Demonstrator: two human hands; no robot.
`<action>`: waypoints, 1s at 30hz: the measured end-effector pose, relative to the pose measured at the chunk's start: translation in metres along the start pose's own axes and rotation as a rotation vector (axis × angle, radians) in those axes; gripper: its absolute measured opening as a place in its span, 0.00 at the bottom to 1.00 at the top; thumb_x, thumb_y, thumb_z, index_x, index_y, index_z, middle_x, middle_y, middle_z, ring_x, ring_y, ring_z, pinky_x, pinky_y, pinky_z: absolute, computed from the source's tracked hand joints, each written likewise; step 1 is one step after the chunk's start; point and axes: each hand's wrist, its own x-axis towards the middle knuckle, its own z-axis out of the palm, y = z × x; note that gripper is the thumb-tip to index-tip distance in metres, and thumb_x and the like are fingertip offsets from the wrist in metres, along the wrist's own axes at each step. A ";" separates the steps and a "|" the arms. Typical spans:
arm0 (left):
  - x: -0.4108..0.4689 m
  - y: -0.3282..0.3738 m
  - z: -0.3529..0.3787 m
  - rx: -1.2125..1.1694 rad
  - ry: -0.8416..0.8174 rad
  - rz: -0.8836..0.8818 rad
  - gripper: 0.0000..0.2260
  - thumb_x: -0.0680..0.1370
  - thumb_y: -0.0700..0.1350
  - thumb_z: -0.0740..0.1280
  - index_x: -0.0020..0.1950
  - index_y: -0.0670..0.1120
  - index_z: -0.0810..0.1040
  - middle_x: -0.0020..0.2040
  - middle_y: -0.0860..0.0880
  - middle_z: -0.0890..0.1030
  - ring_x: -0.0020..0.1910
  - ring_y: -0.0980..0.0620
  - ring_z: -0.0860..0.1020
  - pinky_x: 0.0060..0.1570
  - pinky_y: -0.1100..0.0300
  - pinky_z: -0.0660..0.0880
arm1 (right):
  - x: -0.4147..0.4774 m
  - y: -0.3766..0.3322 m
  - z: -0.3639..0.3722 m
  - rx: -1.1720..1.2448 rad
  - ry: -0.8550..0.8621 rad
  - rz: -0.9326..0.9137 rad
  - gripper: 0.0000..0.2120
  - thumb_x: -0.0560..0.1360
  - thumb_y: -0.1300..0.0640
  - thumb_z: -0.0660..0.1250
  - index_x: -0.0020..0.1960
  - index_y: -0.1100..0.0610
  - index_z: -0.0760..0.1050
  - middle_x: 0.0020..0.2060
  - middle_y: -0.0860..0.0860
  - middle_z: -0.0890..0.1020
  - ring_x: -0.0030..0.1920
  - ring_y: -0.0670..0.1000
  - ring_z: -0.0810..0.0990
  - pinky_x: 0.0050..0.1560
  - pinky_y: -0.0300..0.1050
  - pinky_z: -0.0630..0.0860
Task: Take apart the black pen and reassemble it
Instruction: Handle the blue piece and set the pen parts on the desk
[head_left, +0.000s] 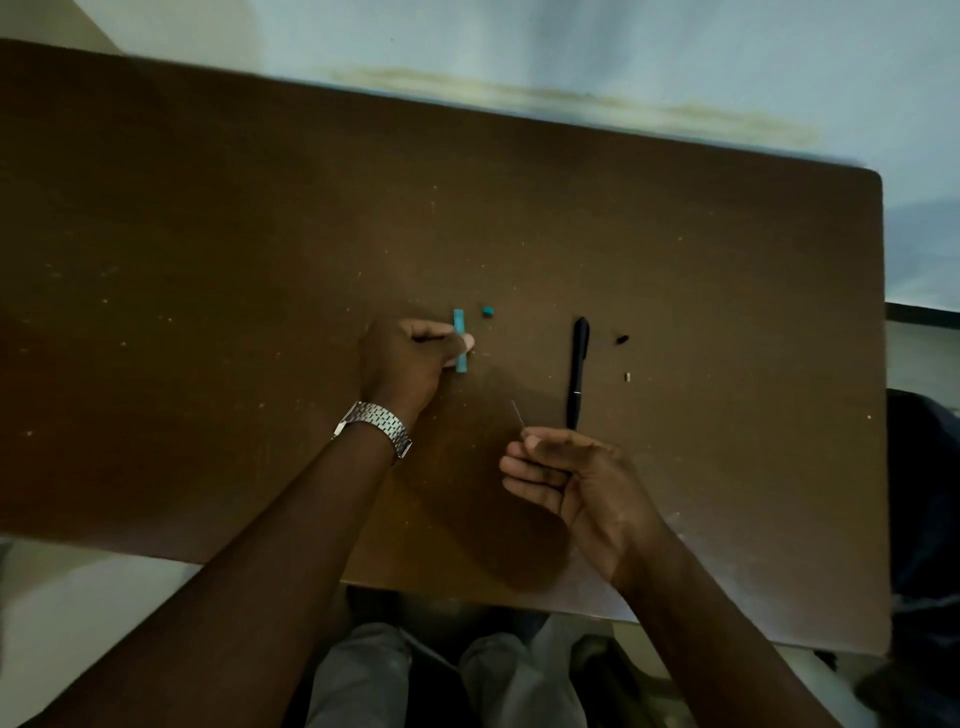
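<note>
Right hand (571, 483) fingers pinch a thin refill (517, 414) beside the black pen (578, 371); left hand (410, 358) grips a blue tube (460, 340).

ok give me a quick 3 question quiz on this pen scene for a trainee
1. True or false: the black pen is in a hand.
2. Which hand grips the teal tube? A) left B) right
3. What does the right hand pinch?

Key: 1. False, it lies on the table. 2. A, the left hand. 3. A thin rod, perhaps a refill.
</note>
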 end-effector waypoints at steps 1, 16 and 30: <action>0.001 0.000 -0.001 0.032 0.000 0.024 0.09 0.71 0.41 0.81 0.48 0.43 0.87 0.43 0.44 0.88 0.34 0.58 0.84 0.29 0.73 0.74 | -0.002 0.000 -0.002 0.002 0.003 -0.001 0.11 0.77 0.65 0.71 0.59 0.66 0.82 0.49 0.62 0.89 0.50 0.58 0.90 0.47 0.49 0.86; -0.005 0.009 -0.004 0.122 0.047 0.133 0.06 0.72 0.45 0.80 0.45 0.48 0.86 0.43 0.46 0.87 0.44 0.49 0.85 0.50 0.50 0.83 | -0.020 -0.009 -0.016 0.015 0.007 -0.080 0.08 0.68 0.61 0.75 0.46 0.59 0.89 0.49 0.63 0.88 0.49 0.60 0.90 0.48 0.51 0.86; -0.055 0.019 0.102 0.528 -0.152 0.328 0.24 0.71 0.59 0.78 0.59 0.47 0.78 0.52 0.47 0.84 0.47 0.48 0.83 0.42 0.56 0.78 | -0.017 -0.064 -0.037 0.018 0.290 -0.452 0.06 0.71 0.61 0.73 0.37 0.56 0.86 0.33 0.53 0.85 0.33 0.48 0.85 0.39 0.50 0.86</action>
